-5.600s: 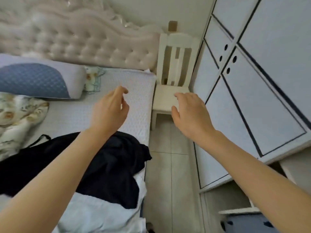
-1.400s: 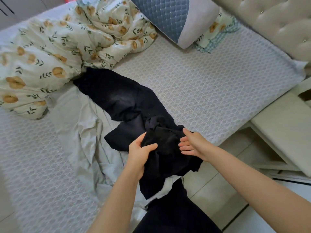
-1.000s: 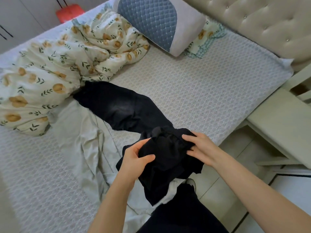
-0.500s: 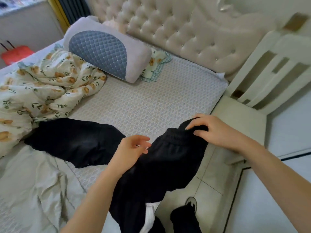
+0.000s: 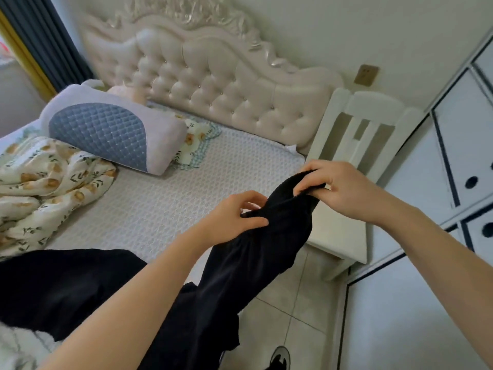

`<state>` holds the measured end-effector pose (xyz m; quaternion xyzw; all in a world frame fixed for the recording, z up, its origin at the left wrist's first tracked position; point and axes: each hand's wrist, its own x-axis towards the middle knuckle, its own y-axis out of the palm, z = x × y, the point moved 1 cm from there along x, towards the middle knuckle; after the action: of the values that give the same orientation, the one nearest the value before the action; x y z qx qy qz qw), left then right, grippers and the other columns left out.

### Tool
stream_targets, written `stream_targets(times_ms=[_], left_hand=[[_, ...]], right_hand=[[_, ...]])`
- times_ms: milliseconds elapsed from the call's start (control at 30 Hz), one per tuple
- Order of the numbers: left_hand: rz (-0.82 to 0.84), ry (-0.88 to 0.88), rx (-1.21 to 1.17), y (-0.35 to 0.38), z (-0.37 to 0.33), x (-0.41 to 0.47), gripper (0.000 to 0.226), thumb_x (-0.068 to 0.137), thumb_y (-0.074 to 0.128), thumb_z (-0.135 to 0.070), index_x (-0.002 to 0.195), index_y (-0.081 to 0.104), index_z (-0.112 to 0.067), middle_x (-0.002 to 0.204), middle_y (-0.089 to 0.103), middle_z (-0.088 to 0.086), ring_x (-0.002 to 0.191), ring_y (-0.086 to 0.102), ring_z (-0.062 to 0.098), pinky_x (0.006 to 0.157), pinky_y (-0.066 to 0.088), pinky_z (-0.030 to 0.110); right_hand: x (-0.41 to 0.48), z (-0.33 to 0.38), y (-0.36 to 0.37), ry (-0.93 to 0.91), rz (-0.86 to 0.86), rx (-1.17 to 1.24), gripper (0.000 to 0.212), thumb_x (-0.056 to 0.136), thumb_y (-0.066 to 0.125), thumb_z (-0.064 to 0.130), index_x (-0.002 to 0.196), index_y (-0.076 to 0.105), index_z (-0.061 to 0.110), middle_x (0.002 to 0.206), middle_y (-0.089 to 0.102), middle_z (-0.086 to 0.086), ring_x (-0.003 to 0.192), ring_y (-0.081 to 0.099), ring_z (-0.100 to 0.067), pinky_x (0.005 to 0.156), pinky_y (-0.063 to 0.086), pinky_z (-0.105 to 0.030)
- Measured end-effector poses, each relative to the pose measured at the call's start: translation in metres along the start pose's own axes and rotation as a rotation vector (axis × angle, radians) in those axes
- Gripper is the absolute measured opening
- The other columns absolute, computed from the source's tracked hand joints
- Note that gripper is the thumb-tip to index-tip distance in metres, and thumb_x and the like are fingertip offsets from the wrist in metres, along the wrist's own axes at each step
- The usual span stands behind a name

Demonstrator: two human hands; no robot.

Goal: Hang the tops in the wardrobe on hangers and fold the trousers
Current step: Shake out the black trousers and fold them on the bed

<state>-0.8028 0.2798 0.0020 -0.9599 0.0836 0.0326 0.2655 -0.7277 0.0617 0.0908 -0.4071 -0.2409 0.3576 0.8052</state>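
Observation:
A black garment (image 5: pixel 253 263) hangs lifted over the bed's right edge, its gathered top edge stretched between both hands. My right hand (image 5: pixel 344 190) grips that edge at the upper right, fingers curled round the cloth. My left hand (image 5: pixel 234 217) pinches the same edge lower and to the left. The garment's lower part trails down toward the floor and the bed. Another spread of black cloth (image 5: pixel 61 284) lies flat on the bed at the lower left. The white wardrobe (image 5: pixel 461 156) with closed doors stands at the right.
The bed (image 5: pixel 202 188) has a tufted cream headboard (image 5: pixel 226 86), a grey-blue pillow (image 5: pixel 106 134) and a floral duvet (image 5: pixel 40 182) bunched at the left. A white wooden chair (image 5: pixel 354 145) stands between bed and wardrobe. Tiled floor (image 5: pixel 293 303) runs below.
Both hands have raised the black garment higher and to the right, pulling its top edge taut. My view has tilted up toward the headboard and wardrobe.

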Motion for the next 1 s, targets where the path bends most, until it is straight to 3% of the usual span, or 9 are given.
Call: stream_targets(times_ms=[167, 267, 367, 433, 633, 700, 800, 900, 1000], left_hand=[[-0.059, 0.093, 0.05, -0.017, -0.053, 0.03, 0.032, 0.082, 0.075, -0.044, 0.101, 0.065, -0.022, 0.107, 0.061, -0.01, 0.107, 0.058, 0.003, 0.107, 0.041, 0.036], [-0.12, 0.164, -0.013, -0.033, -0.115, 0.052, 0.036, 0.08, 0.076, -0.046, 0.086, 0.063, -0.012, 0.092, 0.063, 0.004, 0.089, 0.064, 0.015, 0.087, 0.051, 0.032], [-0.188, 0.235, 0.013, -0.046, -0.172, 0.075, 0.017, 0.084, 0.076, -0.032, 0.077, 0.064, -0.023, 0.07, 0.065, -0.008, 0.068, 0.064, 0.012, 0.066, 0.05, 0.023], [-0.249, 0.268, 0.052, -0.049, -0.199, 0.091, 0.019, 0.083, 0.078, -0.026, 0.07, 0.065, -0.022, 0.06, 0.064, -0.012, 0.058, 0.061, 0.005, 0.058, 0.046, 0.016], [-0.4, 0.237, 0.046, -0.043, -0.262, 0.129, 0.014, 0.079, 0.081, -0.028, 0.079, 0.075, -0.015, 0.07, 0.074, 0.0, 0.068, 0.073, 0.015, 0.069, 0.06, 0.033], [-0.462, 0.246, 0.056, -0.044, -0.28, 0.143, 0.016, 0.077, 0.082, -0.031, 0.077, 0.074, -0.016, 0.07, 0.074, 0.001, 0.069, 0.073, 0.018, 0.074, 0.061, 0.04], [-0.553, 0.254, 0.066, -0.048, -0.302, 0.164, 0.028, 0.075, 0.082, -0.033, 0.074, 0.071, -0.007, 0.063, 0.068, 0.001, 0.061, 0.065, 0.017, 0.07, 0.057, 0.039], [-0.617, 0.249, -0.022, -0.053, -0.317, 0.183, 0.041, 0.074, 0.082, -0.027, 0.066, 0.058, 0.005, 0.059, 0.044, 0.007, 0.055, 0.043, 0.019, 0.056, 0.038, 0.032], [-0.611, 0.226, -0.062, -0.062, -0.333, 0.198, 0.036, 0.074, 0.082, -0.021, 0.058, 0.055, -0.004, 0.045, 0.042, 0.004, 0.045, 0.044, 0.018, 0.051, 0.039, 0.027]], right_hand=[[0.015, -0.003, -0.07, -0.093, -0.138, -0.024, 0.037, 0.087, 0.061, -0.007, 0.087, 0.075, 0.026, 0.099, 0.067, 0.012, 0.096, 0.06, 0.002, 0.083, 0.042, -0.008], [0.031, 0.0, -0.119, -0.143, -0.223, -0.028, 0.035, 0.086, 0.06, -0.007, 0.088, 0.074, 0.025, 0.094, 0.067, 0.014, 0.092, 0.059, 0.006, 0.081, 0.039, -0.006], [0.042, -0.006, -0.164, -0.153, -0.314, 0.02, 0.04, 0.086, 0.059, -0.007, 0.086, 0.072, 0.03, 0.092, 0.068, 0.014, 0.094, 0.062, 0.001, 0.084, 0.045, -0.013], [0.046, -0.014, -0.188, -0.147, -0.37, 0.042, 0.042, 0.086, 0.058, -0.006, 0.084, 0.072, 0.033, 0.095, 0.07, 0.01, 0.096, 0.064, -0.004, 0.089, 0.05, -0.022], [0.056, -0.044, -0.237, -0.083, -0.539, 0.098, 0.029, 0.088, 0.059, -0.002, 0.09, 0.074, 0.023, 0.098, 0.072, 0.009, 0.097, 0.064, -0.004, 0.094, 0.049, -0.024], [0.063, -0.048, -0.249, -0.045, -0.58, 0.074, 0.024, 0.092, 0.058, 0.004, 0.1, 0.073, 0.021, 0.108, 0.07, 0.007, 0.106, 0.063, -0.009, 0.096, 0.047, -0.026], [0.069, -0.049, -0.266, 0.03, -0.697, 0.002, 0.028, 0.095, 0.056, 0.014, 0.12, 0.063, 0.024, 0.124, 0.06, 0.007, 0.111, 0.056, -0.011, 0.089, 0.042, -0.021], [0.06, -0.038, -0.268, 0.064, -0.86, -0.033, 0.021, 0.092, 0.053, 0.013, 0.11, 0.059, 0.022, 0.107, 0.059, 0.004, 0.087, 0.057, -0.009, 0.074, 0.042, -0.018], [0.052, -0.028, -0.253, 0.158, -0.779, -0.029, 0.017, 0.094, 0.054, 0.031, 0.105, 0.056, 0.019, 0.089, 0.061, 0.004, 0.08, 0.059, -0.013, 0.073, 0.049, -0.031]])
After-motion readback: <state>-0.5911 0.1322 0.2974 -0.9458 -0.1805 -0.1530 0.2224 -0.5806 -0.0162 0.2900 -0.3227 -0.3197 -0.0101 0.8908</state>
